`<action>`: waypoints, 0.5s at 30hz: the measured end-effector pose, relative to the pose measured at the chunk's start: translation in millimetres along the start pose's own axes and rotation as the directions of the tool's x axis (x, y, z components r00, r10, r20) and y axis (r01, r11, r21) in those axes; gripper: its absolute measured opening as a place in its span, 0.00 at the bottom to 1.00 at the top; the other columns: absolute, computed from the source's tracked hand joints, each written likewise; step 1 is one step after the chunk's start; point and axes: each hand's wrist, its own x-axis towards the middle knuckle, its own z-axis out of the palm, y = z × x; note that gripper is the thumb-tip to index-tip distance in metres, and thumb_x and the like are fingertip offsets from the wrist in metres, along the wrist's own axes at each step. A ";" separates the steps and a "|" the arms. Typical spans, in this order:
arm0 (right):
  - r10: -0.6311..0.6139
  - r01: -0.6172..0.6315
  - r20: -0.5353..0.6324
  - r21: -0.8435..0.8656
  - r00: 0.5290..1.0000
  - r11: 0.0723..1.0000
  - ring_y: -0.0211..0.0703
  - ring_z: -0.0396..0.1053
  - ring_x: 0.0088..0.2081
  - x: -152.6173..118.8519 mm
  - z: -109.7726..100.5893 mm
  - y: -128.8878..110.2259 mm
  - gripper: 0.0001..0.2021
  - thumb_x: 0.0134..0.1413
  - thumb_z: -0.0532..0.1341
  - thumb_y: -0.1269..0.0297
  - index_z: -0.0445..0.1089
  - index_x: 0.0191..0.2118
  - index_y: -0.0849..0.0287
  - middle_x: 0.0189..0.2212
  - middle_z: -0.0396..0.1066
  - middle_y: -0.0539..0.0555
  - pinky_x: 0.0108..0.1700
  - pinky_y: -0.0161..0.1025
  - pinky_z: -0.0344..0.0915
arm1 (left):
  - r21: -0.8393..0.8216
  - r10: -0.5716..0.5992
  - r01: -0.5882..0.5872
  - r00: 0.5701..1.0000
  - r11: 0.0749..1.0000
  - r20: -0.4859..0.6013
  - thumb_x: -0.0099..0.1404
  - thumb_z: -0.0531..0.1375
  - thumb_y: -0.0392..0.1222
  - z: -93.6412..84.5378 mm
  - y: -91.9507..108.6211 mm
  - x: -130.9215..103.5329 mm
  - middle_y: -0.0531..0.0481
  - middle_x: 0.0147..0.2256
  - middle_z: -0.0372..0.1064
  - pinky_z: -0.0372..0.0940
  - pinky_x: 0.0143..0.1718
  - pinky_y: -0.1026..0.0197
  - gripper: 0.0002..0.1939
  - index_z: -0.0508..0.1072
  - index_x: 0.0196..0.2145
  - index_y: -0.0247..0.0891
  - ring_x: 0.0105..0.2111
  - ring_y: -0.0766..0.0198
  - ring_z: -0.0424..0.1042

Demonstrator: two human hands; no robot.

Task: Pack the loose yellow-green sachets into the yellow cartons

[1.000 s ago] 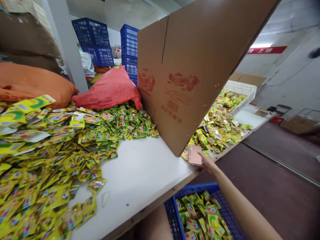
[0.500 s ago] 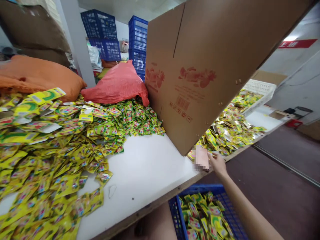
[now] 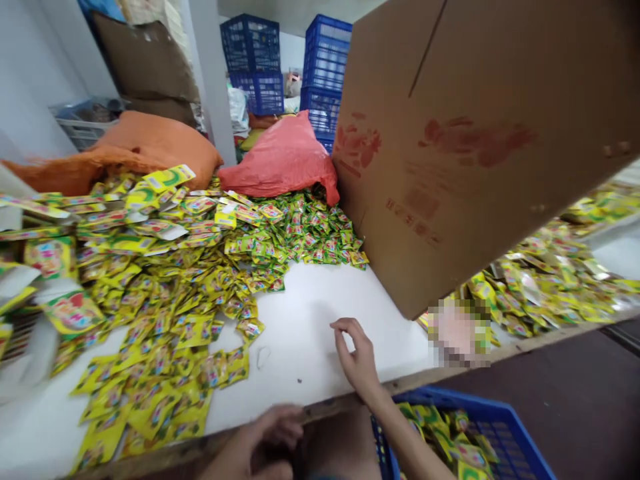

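Over the white table (image 3: pixel 315 313), my right hand (image 3: pixel 357 357) is raised with nothing in it, thumb and forefinger curved apart. My left hand (image 3: pixel 270 440) is at the table's front edge, blurred, its fingers loosely curled and apart with nothing seen in them. Left of both hands lies a spread of small yellow packets (image 3: pixel 185 327), with green packets (image 3: pixel 320 230) farther back. Flat yellow boxes (image 3: pixel 75 310), some with white flaps open, lie at the far left. A pixelated patch hides an item beside the carton's lower corner.
A big cardboard carton (image 3: pixel 450 153) stands tilted on the table's right side. Below the front edge is a blue crate (image 3: pixel 505 427) of packets. Orange (image 3: pixel 160 143) and red (image 3: pixel 285 157) sacks lie at the back, before stacked blue crates (image 3: pixel 325 63). More packets (image 3: pixel 555 280) lie right.
The view has swung left. My right hand has left the pixelated item by the carton and moved left over the table. My left hand has come into view at the bottom.
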 end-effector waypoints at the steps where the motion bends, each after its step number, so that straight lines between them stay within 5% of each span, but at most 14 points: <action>1: -0.005 0.004 0.028 0.032 1.000 0.999 0.44 0.65 0.41 4.8 10.6 -6.5 0.09 0.57 0.50 0.68 0.66 0.37 0.57 0.35 0.66 0.55 0.43 0.41 0.61 | 0.006 0.040 -0.040 0.997 0.999 -0.067 0.59 0.58 0.50 -8.7 4.8 2.3 0.46 0.47 0.68 0.62 0.50 0.54 0.25 0.62 0.53 0.45 0.47 0.58 0.66; 3: -0.001 -0.004 0.078 0.068 0.997 0.998 0.44 0.65 0.40 10.2 27.4 -14.7 0.09 0.58 0.50 0.68 0.66 0.38 0.57 0.35 0.66 0.55 0.42 0.40 0.62 | 0.129 0.154 -0.119 0.937 0.985 -0.313 0.61 0.55 0.50 -28.0 9.6 6.8 0.46 0.45 0.69 0.61 0.50 0.52 0.23 0.62 0.53 0.45 0.46 0.57 0.67; 5: 0.020 -0.029 0.133 0.068 0.991 0.997 0.44 0.65 0.39 10.4 40.1 -16.2 0.09 0.58 0.50 0.66 0.66 0.39 0.57 0.36 0.66 0.55 0.40 0.40 0.63 | 0.320 0.264 -0.108 0.826 0.941 -0.498 0.62 0.54 0.49 -47.3 6.3 9.4 0.45 0.46 0.68 0.60 0.52 0.49 0.21 0.64 0.52 0.43 0.47 0.55 0.66; 8: 0.037 -0.046 0.232 0.037 0.972 0.998 0.45 0.65 0.37 4.6 55.3 -10.8 0.09 0.57 0.51 0.65 0.65 0.40 0.57 0.37 0.66 0.56 0.37 0.40 0.64 | 0.544 0.399 -0.036 0.721 0.838 -0.567 0.62 0.54 0.48 -68.1 -9.2 10.3 0.44 0.48 0.66 0.58 0.53 0.48 0.18 0.67 0.49 0.41 0.51 0.54 0.63; 11: -0.016 0.007 0.314 0.028 0.949 1.000 0.46 0.66 0.39 -0.8 66.4 -6.8 0.08 0.56 0.51 0.66 0.66 0.39 0.57 0.36 0.67 0.55 0.42 0.42 0.64 | 0.653 0.459 0.013 0.700 0.757 -0.547 0.62 0.54 0.46 -74.8 -24.5 12.6 0.42 0.47 0.66 0.59 0.52 0.48 0.17 0.68 0.48 0.41 0.50 0.53 0.63; 15: -0.013 0.014 0.335 -0.001 0.942 1.000 0.47 0.66 0.41 3.5 71.1 -8.7 0.08 0.55 0.52 0.67 0.66 0.38 0.56 0.37 0.67 0.55 0.44 0.43 0.63 | 0.716 0.460 0.043 0.740 0.696 -0.491 0.62 0.53 0.45 -71.2 -34.6 19.1 0.42 0.49 0.64 0.59 0.51 0.48 0.16 0.68 0.48 0.42 0.51 0.53 0.61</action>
